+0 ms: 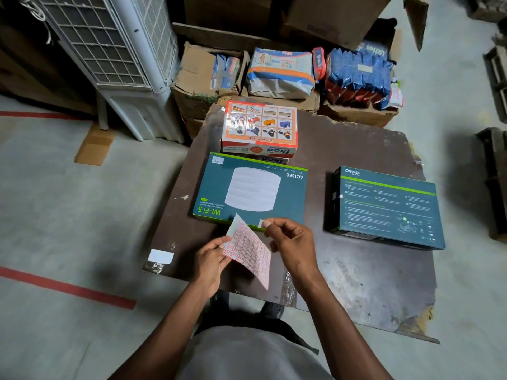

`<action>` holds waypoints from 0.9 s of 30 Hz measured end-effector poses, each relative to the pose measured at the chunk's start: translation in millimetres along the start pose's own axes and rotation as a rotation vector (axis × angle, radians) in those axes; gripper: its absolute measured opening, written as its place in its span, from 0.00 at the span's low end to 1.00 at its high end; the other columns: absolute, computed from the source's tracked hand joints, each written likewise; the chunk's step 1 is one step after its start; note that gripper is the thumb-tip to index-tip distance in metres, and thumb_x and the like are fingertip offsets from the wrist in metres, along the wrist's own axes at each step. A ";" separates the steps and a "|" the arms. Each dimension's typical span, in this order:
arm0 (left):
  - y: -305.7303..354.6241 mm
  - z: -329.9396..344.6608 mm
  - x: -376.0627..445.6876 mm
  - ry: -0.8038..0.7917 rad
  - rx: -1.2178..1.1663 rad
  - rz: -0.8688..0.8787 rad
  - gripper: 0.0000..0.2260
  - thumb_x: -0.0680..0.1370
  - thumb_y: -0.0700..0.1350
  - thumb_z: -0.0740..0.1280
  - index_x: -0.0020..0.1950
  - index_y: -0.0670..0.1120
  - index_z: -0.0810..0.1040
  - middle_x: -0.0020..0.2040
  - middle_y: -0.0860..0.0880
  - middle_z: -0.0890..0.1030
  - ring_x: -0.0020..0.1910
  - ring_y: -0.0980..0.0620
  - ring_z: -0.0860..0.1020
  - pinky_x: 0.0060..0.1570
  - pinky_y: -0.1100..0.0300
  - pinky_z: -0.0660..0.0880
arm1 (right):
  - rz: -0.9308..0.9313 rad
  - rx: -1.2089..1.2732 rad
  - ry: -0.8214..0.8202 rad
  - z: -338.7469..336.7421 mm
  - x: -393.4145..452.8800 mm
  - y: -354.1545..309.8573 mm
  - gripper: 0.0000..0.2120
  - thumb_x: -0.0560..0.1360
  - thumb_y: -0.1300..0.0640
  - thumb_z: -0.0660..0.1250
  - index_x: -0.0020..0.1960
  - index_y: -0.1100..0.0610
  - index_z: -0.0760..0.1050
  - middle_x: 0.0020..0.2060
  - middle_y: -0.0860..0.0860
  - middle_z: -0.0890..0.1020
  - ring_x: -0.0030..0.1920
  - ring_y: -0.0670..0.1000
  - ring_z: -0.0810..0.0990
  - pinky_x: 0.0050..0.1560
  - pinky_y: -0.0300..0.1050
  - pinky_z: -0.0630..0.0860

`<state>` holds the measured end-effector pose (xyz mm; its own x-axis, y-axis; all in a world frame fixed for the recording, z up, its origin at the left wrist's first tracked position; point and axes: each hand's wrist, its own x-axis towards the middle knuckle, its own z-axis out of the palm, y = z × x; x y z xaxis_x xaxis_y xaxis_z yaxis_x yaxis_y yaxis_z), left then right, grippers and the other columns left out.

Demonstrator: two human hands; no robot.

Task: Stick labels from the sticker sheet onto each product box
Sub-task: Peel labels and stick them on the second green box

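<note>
My left hand (211, 259) pinches the left edge of a bent sticker sheet (248, 252) with red-bordered labels, held above the dark table (356, 270). My right hand (288, 239) pinches a small white label (262, 222) between thumb and forefinger, just over the near edge of the teal Wi-Fi 5 box (252, 190). A second teal Omada box (384, 207) lies to the right. Behind the Wi-Fi box stands an orange and white Ikon box (260, 127) stacked on another one.
Open cartons with packaged goods (279, 72) line the floor behind the table. A white air cooler (115, 50) stands at the back left. Red tape lines (68, 287) cross the grey floor. A white patch (160, 256) marks the table's near left corner.
</note>
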<state>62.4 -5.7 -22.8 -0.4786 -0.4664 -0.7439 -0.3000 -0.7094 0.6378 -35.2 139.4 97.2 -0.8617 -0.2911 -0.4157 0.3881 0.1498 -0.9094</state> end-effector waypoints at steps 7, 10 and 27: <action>-44.5 -18.9 43.9 0.202 0.096 -0.129 0.20 0.80 0.29 0.53 0.62 0.40 0.80 0.63 0.39 0.81 0.58 0.44 0.80 0.59 0.53 0.74 | 0.027 -0.075 0.035 -1.8 3.5 16.0 0.04 0.77 0.59 0.74 0.47 0.58 0.87 0.38 0.52 0.87 0.33 0.42 0.80 0.36 0.40 0.77; -47.2 -17.9 50.3 0.257 0.180 -0.145 0.20 0.80 0.30 0.54 0.61 0.41 0.82 0.60 0.42 0.83 0.55 0.46 0.80 0.55 0.55 0.77 | 0.035 -0.105 0.041 -0.4 6.2 21.5 0.05 0.77 0.57 0.74 0.47 0.57 0.87 0.39 0.52 0.87 0.35 0.43 0.81 0.37 0.40 0.78; 20.1 35.3 -15.7 0.017 0.598 0.025 0.14 0.80 0.56 0.67 0.46 0.46 0.85 0.45 0.48 0.85 0.43 0.48 0.80 0.40 0.59 0.73 | 0.010 -0.075 -0.008 -4.7 13.7 27.8 0.05 0.78 0.57 0.73 0.51 0.55 0.86 0.43 0.49 0.87 0.37 0.43 0.81 0.38 0.38 0.78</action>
<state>34.7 6.0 8.8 -0.4795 -0.4914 -0.7271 -0.7038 -0.2796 0.6531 -37.7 144.1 66.3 -0.8551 -0.2970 -0.4249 0.3706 0.2230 -0.9016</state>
